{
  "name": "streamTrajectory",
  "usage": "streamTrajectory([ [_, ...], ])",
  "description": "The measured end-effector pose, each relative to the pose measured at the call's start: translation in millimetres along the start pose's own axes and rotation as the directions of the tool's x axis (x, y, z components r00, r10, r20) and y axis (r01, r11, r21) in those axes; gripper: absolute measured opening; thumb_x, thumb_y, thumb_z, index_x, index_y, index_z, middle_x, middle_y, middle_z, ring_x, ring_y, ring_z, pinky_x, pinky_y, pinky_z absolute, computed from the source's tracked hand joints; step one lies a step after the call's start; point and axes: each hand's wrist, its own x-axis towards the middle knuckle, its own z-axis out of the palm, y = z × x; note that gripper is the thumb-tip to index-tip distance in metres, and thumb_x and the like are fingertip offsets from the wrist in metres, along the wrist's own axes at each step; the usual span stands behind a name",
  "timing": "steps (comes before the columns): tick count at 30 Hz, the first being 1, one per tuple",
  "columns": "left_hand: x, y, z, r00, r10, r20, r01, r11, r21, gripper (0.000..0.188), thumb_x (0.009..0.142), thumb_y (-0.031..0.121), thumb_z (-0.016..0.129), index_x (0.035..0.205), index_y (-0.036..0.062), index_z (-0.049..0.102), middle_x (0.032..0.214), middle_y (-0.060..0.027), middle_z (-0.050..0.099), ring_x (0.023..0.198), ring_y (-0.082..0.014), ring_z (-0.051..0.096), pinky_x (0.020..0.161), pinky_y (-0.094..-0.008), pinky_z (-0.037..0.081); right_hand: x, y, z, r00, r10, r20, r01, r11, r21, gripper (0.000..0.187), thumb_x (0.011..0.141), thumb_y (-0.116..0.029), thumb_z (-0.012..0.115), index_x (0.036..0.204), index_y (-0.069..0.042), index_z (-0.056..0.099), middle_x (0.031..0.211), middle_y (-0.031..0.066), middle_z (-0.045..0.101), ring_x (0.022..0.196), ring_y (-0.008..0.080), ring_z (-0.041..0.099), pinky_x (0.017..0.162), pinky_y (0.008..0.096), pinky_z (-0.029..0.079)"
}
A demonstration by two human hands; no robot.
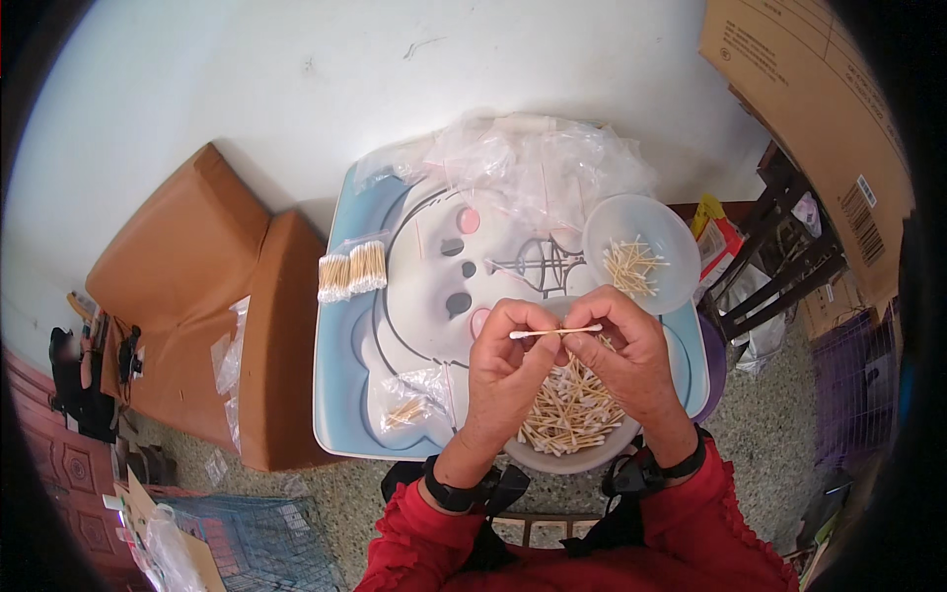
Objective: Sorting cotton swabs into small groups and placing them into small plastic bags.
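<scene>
Blue-and-white table (340, 370) with a bowl (582, 467) at its near edge — heaped with cotton swabs (567, 419). Left hand (513, 355) and right hand (626, 345) pinch one swab (541, 333) over it: thin tan stick, white tips. Pretty bare tabletop leftward to some bagged swabs (352, 269). Farther back, frosted tub (614, 219), loose swabs (634, 266) inside — then crumpled plastic (503, 163) along the far edge.

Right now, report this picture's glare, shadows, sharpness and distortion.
In the head view, corners go black and fisheye curvature bends the cardboard box; pale glints sit on the clear plastic bags; soft shadow darkens the white wall beside the brown sofa; the cotton swab between left hand and right hand looks fairly sharp.
</scene>
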Motion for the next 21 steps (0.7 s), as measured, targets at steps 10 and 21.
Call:
streamTrajectory([
  [10,0.8,0.0,3.7,1.000,0.007,0.017,-0.006,1.000,-0.009,0.011,0.085,-0.003,0.051,0.093,0.0027,0.047,0.088,-0.0016,0.050,0.078,-0.0081,0.051,0.070,-0.0219,0.044,-1.4,1.7,-1.8,0.999,-0.028,-0.019,0.028,0.999,0.029,0.007,0.080,-0.003,0.061,0.084,0.000,0.056,0.080,0.0043,0.055,0.072,0.0096,0.053,0.065,0.0232,0.044],
  [21,2.0,-1.1,2.6,0.999,-0.032,0.016,0.032,0.999,-0.003,0.011,0.085,-0.003,0.052,0.093,0.0018,0.048,0.089,-0.0024,0.051,0.079,-0.0084,0.051,0.071,-0.0224,0.044,-1.0,2.5,-3.9,0.999,-0.034,-0.042,0.036,0.999,0.030,0.007,0.081,-0.003,0.060,0.084,0.000,0.055,0.079,0.0031,0.054,0.073,0.0086,0.053,0.067,0.0227,0.044],
])
